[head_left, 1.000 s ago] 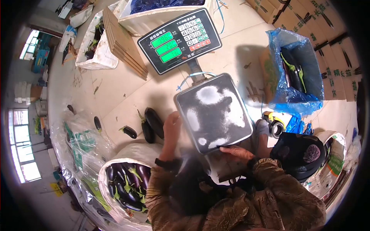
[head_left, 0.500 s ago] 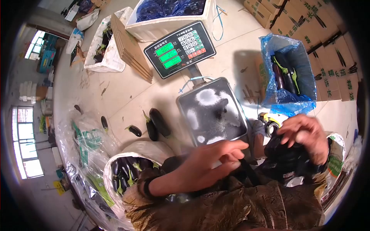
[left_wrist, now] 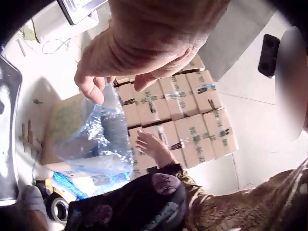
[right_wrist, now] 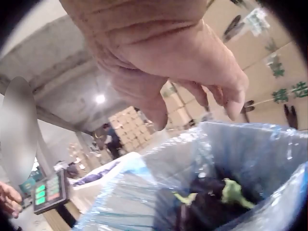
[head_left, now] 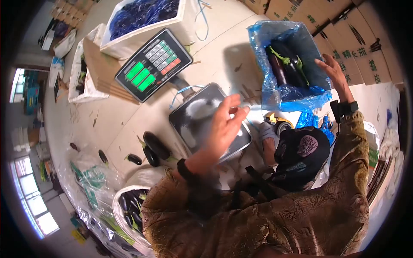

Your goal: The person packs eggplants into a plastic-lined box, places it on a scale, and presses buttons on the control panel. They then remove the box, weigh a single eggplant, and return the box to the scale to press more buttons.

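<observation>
In the head view the left hand [head_left: 223, 129] hangs over the scale's platform [head_left: 189, 122], fingers slightly bent and holding nothing. Beside the far right edge of the blue-lined box [head_left: 258, 56] is the right hand [head_left: 334, 75], its fingers spread and empty. Several dark eggplants [head_left: 296, 71] with green stems lie in that box. The right wrist view shows the right hand [right_wrist: 178, 62] above the box's plastic liner [right_wrist: 130, 197], with eggplants [right_wrist: 207, 197] below. The scale's display [head_left: 154, 64] is lit green.
A white sack of eggplants [head_left: 131, 210] stands at lower left, with loose eggplants [head_left: 157, 145] on the floor behind it. Stacked cartons [head_left: 357, 47] line the right side. A foam box with blue plastic [head_left: 144, 19] stands at the back; a tape dispenser [head_left: 282, 124] lies near the foot.
The right hand has moved from the scale's front edge, past the person's knee, to the blue-lined box. The left hand has come over the platform, and the camera view has turned.
</observation>
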Motion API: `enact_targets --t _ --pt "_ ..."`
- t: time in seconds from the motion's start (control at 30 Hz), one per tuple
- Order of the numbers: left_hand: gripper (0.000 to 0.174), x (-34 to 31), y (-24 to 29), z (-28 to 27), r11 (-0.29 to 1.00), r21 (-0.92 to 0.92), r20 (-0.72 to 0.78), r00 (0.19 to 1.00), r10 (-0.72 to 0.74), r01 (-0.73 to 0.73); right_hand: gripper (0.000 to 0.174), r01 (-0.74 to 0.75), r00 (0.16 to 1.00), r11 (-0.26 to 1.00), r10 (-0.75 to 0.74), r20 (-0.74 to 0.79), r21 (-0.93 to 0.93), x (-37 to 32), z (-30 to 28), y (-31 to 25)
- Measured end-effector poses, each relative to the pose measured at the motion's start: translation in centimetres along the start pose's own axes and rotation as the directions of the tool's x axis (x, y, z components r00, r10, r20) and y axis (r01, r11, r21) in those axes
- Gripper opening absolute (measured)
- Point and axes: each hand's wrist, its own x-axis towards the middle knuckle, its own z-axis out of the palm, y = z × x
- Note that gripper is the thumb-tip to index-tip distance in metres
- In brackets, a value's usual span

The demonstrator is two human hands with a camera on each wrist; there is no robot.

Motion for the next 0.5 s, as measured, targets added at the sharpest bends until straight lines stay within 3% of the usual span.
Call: enact_targets --t 0.07,0.1,0.17,0.23,0.27,0.3,0.33,0.37,0.4,0.43,0.5 --pt "0.069 3.7 -2.0 0.7 0.996 0.071 -0.183 0.981 0.063 -0.051 0.081 -0.035 0.996 0.999 0.034 0.082 0.007 1.6 0.1 2.1" --pt "0.069 5.6 -2.6 1.2 0.997 0.068 -0.176 0.983 0.053 -0.041 0.091 -0.079 0.99 0.997 0.08 0.113 -0.01 1.2 0.0 0.3" --pt "0.089 10.2 -3.2 2.1 0.993 0.12 -0.242 0.97 0.014 0.015 0.085 -0.081 0.995 0.994 0.086 0.056 -0.078 2.9 0.1 1.6" --pt "0.096 14.2 -4.9 4.3 0.975 0.2 -0.257 0.955 0.151 -0.1 0.08 -0.066 0.998 0.988 0.069 0.014 -0.142 4.9 0.1 3.8" --pt "0.094 15.2 -4.3 5.4 0.953 0.3 -0.278 0.951 0.134 -0.046 0.071 -0.081 0.983 0.968 0.116 0.141 -0.237 6.0 -0.3 5.4" --pt "0.087 16.1 -4.0 6.4 0.978 0.21 -0.24 0.968 0.069 -0.018 0.063 -0.069 0.95 0.941 0.163 0.266 -0.33 7.4 -0.1 6.7" --pt "0.074 17.2 -5.3 7.5 0.961 0.26 -0.303 0.938 0.17 -0.09 0.043 0.403 0.915 0.837 -0.37 0.158 -0.37 6.5 0.8 8.4" --pt "0.055 19.1 -6.4 7.7 0.948 0.314 -0.222 0.975 0.033 0.04 0.034 0.151 0.959 0.973 -0.102 0.265 -0.173 7.2 0.8 6.8" --pt "0.039 19.0 -5.6 8.3 0.909 0.385 -0.35 0.937 -0.018 0.162 0.032 0.214 0.958 0.973 -0.192 0.211 -0.084 6.6 1.6 6.3" --pt "0.035 19.4 -6.0 8.5 0.883 0.438 -0.41 0.912 0.03 0.168 0.029 0.286 0.943 0.957 -0.271 0.192 -0.057 6.2 1.3 6.2" --pt "0.031 19.4 -6.1 7.9 0.856 0.483 -0.472 0.878 0.077 0.185 0.029 0.294 0.94 0.956 -0.29 0.178 0.002 3.4 1.4 2.0"
